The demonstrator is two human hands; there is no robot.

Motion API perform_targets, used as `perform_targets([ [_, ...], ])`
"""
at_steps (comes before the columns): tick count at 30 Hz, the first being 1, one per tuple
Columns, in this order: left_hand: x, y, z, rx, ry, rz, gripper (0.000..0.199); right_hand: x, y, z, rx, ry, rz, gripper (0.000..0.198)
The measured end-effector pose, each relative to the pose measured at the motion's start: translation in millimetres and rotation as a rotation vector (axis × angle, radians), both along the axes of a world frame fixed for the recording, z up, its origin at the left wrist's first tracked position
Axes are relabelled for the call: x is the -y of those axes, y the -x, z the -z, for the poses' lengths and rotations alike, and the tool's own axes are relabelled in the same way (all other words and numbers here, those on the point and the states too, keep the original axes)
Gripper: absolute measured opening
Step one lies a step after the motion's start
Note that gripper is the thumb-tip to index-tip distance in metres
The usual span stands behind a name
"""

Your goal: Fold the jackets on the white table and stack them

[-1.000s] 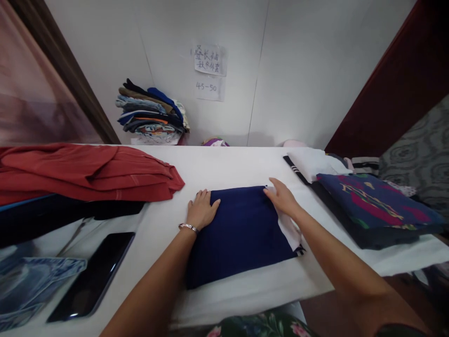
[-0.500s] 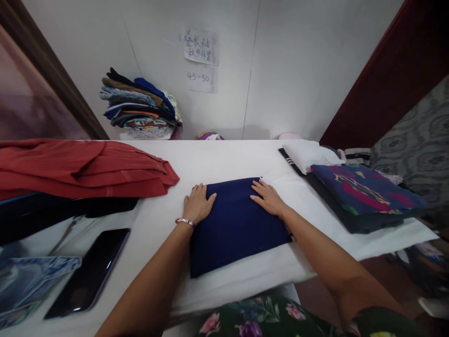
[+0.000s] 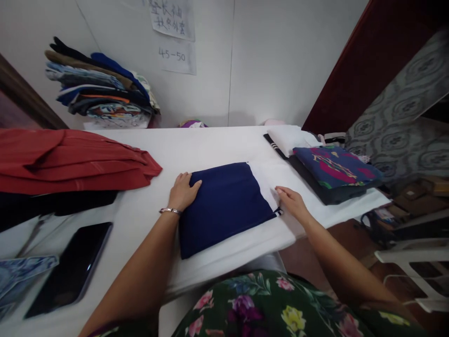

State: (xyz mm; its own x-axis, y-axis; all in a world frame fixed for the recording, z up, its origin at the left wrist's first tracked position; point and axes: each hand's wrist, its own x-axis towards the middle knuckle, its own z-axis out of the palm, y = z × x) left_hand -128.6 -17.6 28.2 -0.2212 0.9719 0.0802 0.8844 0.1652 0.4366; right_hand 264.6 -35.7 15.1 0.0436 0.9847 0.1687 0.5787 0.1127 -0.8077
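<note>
A folded navy blue garment (image 3: 220, 206) lies flat on the white-covered table in front of me. A white strip (image 3: 264, 187) shows along its right side, and a small striped end (image 3: 278, 213) sticks out at the near right corner. My left hand (image 3: 184, 192), with a bracelet at the wrist, rests open on the garment's left edge, thumb spread over the cloth. My right hand (image 3: 293, 202) is at the right side, its fingers drawn together at the edge of the white strip. The exact grip of the fingertips is partly hidden.
Red clothing (image 3: 80, 161) lies at the left over dark cloth, with a phone (image 3: 70, 269) nearer me. A tall stack of folded clothes (image 3: 105, 89) stands at the back left. Folded garments, a patterned one on top (image 3: 336, 166), lie at the right. A white stool (image 3: 417, 267) stands beyond the table.
My right hand has slid off the navy cloth to the right, baring the white strip, and its fingers have come together. My left hand stays on the left edge. The view has shifted.
</note>
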Motion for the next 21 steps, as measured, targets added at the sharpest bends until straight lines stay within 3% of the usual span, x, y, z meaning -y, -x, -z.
perform_targets([
  [4, 3.0, 2.5, -6.8, 0.017, -0.01, 0.029, 0.058, 24.8, 3.2, 7.4, 0.064, -0.092, 0.014, 0.052],
  [10, 33.0, -9.6, -20.3, -0.072, 0.032, 0.061, 0.061, 22.3, 12.9, 16.8, 0.159, -0.077, -0.104, 0.051],
  [15, 48.8, -21.0, -14.0, -0.064, 0.107, 0.077, 0.062, 17.9, 7.2, 23.1, 0.169, -0.108, -0.128, 0.042],
  [21, 48.1, -19.1, -8.3, 0.054, 0.045, 0.061, 0.06, 27.0, 7.5, 18.5, 0.25, -0.165, -0.143, 0.038],
])
